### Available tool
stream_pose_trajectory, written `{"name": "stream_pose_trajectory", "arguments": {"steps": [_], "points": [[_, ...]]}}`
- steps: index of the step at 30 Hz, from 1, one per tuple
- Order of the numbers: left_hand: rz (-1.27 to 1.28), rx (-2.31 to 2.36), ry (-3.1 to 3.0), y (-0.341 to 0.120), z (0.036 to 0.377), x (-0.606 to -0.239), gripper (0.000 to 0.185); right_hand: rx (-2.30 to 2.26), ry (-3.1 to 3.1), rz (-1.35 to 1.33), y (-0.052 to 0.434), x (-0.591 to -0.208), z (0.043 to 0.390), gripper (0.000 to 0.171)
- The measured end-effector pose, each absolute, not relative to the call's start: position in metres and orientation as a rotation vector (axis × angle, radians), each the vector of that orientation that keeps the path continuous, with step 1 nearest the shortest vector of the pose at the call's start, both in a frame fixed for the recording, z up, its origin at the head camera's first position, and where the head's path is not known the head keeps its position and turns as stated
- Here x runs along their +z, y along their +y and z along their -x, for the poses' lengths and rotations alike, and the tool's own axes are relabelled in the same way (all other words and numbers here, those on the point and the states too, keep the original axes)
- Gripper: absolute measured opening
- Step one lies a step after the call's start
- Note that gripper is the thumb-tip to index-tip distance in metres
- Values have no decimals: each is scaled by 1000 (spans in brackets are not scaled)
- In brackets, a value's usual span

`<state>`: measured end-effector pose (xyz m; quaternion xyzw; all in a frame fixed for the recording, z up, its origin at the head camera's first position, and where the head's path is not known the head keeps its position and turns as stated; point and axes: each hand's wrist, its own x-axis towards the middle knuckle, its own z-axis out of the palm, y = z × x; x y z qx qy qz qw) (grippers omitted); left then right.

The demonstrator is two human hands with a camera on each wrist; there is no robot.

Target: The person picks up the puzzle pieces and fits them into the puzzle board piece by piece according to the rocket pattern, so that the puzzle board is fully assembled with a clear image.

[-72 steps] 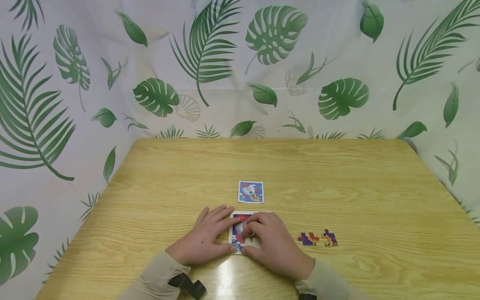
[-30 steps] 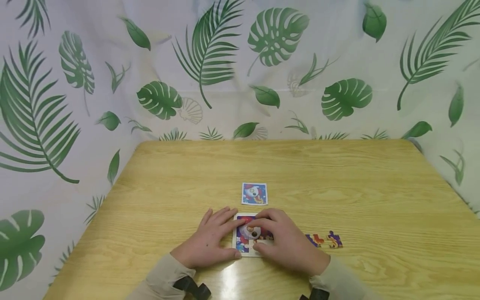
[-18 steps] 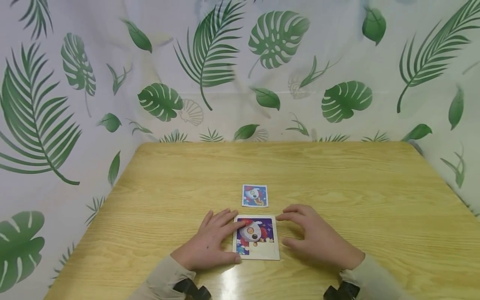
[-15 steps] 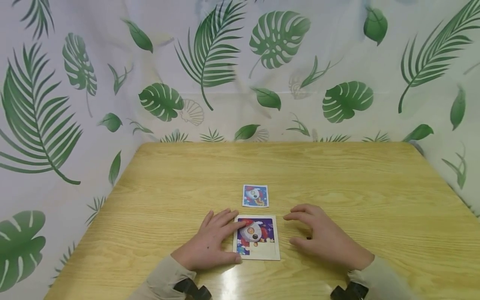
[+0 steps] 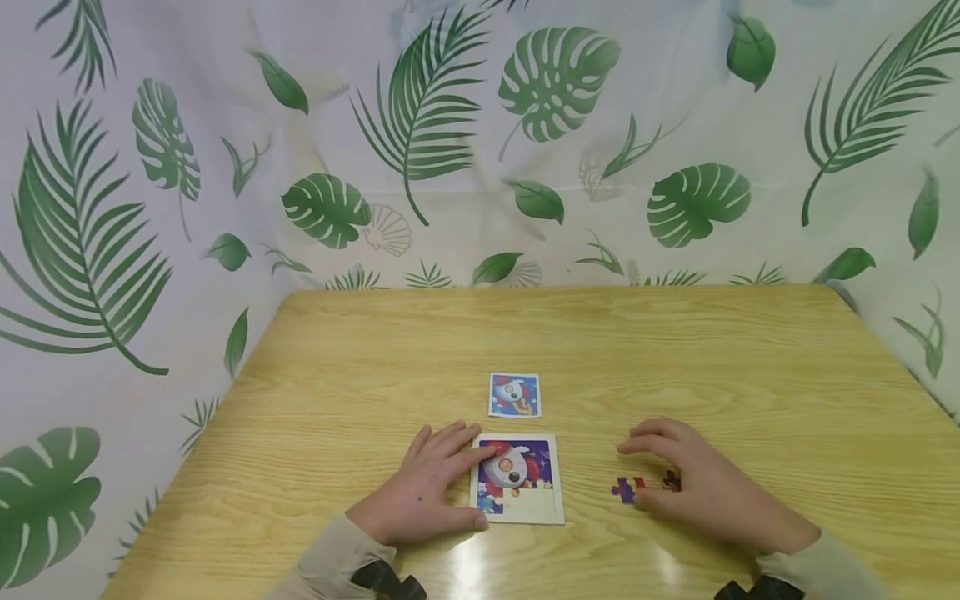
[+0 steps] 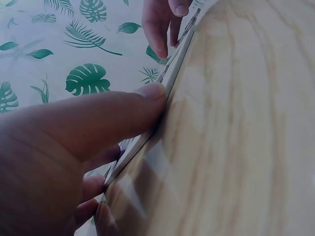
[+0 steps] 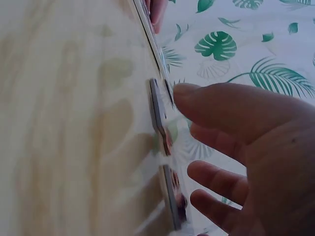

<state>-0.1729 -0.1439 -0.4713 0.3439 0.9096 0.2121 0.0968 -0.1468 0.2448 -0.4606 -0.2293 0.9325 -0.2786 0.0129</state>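
Note:
A square jigsaw puzzle (image 5: 557,479) in a pale frame lies on the table, its lower right part bare. My left hand (image 5: 427,492) rests at its left side, index fingertip on the picture and thumb at the lower left corner. To the right, my right hand (image 5: 693,483) hovers over two loose puzzle pieces with thumb and fingers apart. One purple and red piece (image 5: 624,490) shows beside the thumb; the other piece (image 5: 671,480) is partly hidden under the hand. In the right wrist view both pieces lie flat, below the fingers and apart from them.
A small picture card (image 5: 514,395) with the same rocket-like design lies just beyond the puzzle. The wooden table (image 5: 375,350) ends at a leaf-patterned cloth (image 5: 450,167) behind and at the sides.
My right hand has let go at the puzzle, where a piece now fills the right side, and has moved right over the loose pieces. My left hand has stayed on the puzzle's left edge.

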Motion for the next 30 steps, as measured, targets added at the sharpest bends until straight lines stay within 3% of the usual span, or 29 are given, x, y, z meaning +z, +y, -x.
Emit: {"name": "stream_pose_trajectory", "arguments": {"steps": [15,24,30], "points": [[-1041,650,2692,-141,172,-471,88,-833,2920,775,255,-462,143,20],[-1044,616,2708,-141,173,-469,87,-808,3033,892,248,-466,147,31],[-1039,621,2710,-143,172,-469,87,-845,3054,892,234,-467,148,28]]}}
